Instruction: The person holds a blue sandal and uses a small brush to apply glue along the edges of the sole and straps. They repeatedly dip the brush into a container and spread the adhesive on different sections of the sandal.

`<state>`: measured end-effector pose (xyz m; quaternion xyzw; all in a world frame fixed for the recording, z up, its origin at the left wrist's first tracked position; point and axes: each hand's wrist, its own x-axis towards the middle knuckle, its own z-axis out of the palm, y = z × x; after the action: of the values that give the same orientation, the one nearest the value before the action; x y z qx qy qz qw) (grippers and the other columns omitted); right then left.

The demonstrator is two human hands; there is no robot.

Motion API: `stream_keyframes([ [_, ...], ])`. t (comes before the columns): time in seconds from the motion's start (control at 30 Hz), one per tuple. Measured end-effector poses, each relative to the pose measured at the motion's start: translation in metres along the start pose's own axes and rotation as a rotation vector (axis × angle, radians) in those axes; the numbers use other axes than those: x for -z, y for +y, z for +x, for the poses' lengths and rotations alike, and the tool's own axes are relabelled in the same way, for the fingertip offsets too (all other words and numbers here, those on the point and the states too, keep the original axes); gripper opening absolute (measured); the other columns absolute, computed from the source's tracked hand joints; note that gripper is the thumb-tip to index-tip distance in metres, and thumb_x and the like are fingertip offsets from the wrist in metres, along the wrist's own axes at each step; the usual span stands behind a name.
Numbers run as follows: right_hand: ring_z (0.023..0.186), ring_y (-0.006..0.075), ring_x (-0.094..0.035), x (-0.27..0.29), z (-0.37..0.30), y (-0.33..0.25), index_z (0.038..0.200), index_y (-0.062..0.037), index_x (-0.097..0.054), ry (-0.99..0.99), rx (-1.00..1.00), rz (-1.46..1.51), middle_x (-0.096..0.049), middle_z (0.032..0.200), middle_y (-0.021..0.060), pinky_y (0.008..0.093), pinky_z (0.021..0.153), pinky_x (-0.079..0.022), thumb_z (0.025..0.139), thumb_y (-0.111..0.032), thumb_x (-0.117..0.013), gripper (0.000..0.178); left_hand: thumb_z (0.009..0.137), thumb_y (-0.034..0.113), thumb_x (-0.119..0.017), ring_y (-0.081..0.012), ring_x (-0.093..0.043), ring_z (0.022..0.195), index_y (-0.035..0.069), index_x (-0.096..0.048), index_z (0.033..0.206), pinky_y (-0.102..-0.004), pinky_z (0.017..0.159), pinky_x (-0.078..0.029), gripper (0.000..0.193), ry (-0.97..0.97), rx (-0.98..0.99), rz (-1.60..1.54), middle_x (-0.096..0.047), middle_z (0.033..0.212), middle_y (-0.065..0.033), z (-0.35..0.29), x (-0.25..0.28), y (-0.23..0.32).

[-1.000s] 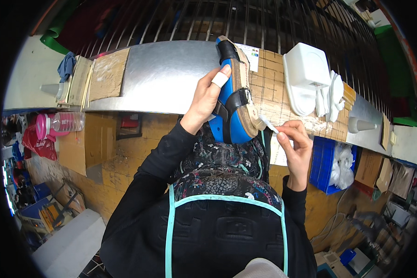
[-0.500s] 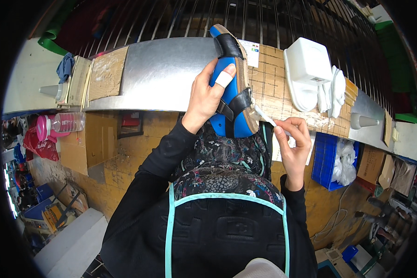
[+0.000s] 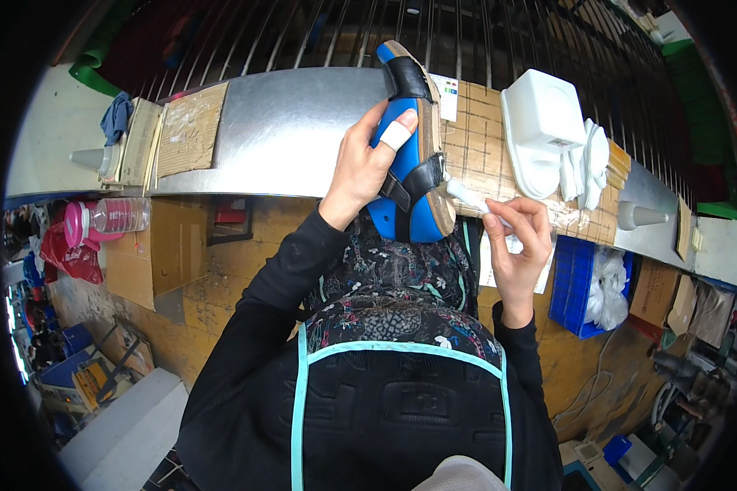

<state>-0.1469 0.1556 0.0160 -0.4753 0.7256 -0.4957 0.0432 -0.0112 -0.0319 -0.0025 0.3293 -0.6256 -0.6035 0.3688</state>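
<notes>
My left hand [image 3: 362,168] is closed around a sandal [image 3: 422,176] built on a blue shoe last [image 3: 401,151]. A white wrap shows on the thumb, which presses against the last. Black straps cross the sandal, and its tan sole edge is turned to the right, toe end pointing away. In my right hand [image 3: 520,241], thumb and fingers pinch a slim white brush [image 3: 465,195]. Its tip is just right of the sole edge, near the lower strap; whether it touches cannot be made out.
Behind the sandal runs a metal bench [image 3: 278,123] with a stained cardboard sheet [image 3: 475,155]. On it stand a white container [image 3: 544,110] and several white pads [image 3: 594,164]. A blue crate [image 3: 573,286] with plastic bags sits below right. Metal bars [image 3: 344,41] line the far side.
The white brush has tilted flatter, its tip shifting slightly right and away from the sole edge. The sandal has moved a little to the right at its far end.
</notes>
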Motion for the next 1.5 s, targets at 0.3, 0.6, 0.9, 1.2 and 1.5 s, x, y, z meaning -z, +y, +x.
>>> stream_keyframes([
  [0.3,0.061,0.0085,-0.052,0.010,0.007,-0.002,0.096,-0.0097,-0.075,-0.056,0.055,-0.047,-0.060,0.089,0.0014,0.0259,0.071,-0.032,0.078,-0.009,-0.077,0.017,0.088,0.052,-0.061,-0.0201,-0.064,0.092,-0.008,-0.056,0.124,-0.0303,0.081,-0.050,0.070,-0.008,0.014,-0.019,-0.066,0.101,-0.0193,0.004,0.001,0.004],
  [0.6,0.062,0.0091,-0.053,0.001,0.010,-0.004,0.096,-0.0098,-0.076,0.043,0.127,-0.088,-0.060,0.089,0.0015,0.0258,0.071,-0.033,0.078,-0.007,-0.076,0.018,0.089,0.048,-0.061,-0.0181,-0.063,0.090,-0.007,-0.056,0.124,-0.0292,0.080,-0.050,0.066,-0.004,-0.017,0.009,-0.067,0.100,-0.0170,0.005,0.000,0.009],
  [0.9,0.067,0.0103,-0.054,0.008,0.012,0.003,0.096,-0.0053,-0.075,-0.056,0.079,0.080,-0.059,0.088,0.0043,0.0221,0.061,-0.042,0.079,-0.005,-0.076,0.017,0.089,0.051,-0.060,-0.0156,-0.062,0.088,-0.009,-0.056,0.123,-0.0262,0.077,-0.049,0.068,-0.090,0.081,-0.110,-0.066,0.098,-0.0140,0.013,0.003,0.011],
  [1.2,0.074,0.0132,-0.056,0.010,0.014,0.002,0.097,-0.0037,-0.075,-0.044,0.119,0.131,-0.059,0.090,0.0061,0.0218,0.058,-0.047,0.079,-0.003,-0.075,0.018,0.092,0.050,-0.056,-0.0153,-0.064,0.099,-0.005,-0.055,0.125,-0.0276,0.085,-0.052,0.065,-0.189,0.235,-0.280,-0.065,0.113,-0.0156,0.025,0.002,0.008],
  [1.5,0.074,0.0127,-0.054,0.012,0.024,-0.001,0.096,-0.0042,-0.075,-0.041,0.191,0.169,-0.058,0.090,0.0058,0.0234,0.061,-0.046,0.078,-0.001,-0.075,0.019,0.090,0.054,-0.058,-0.0180,-0.065,0.101,0.000,-0.054,0.129,-0.0307,0.085,-0.055,0.067,-0.308,0.394,-0.483,-0.064,0.116,-0.0172,0.024,-0.005,0.018],
])
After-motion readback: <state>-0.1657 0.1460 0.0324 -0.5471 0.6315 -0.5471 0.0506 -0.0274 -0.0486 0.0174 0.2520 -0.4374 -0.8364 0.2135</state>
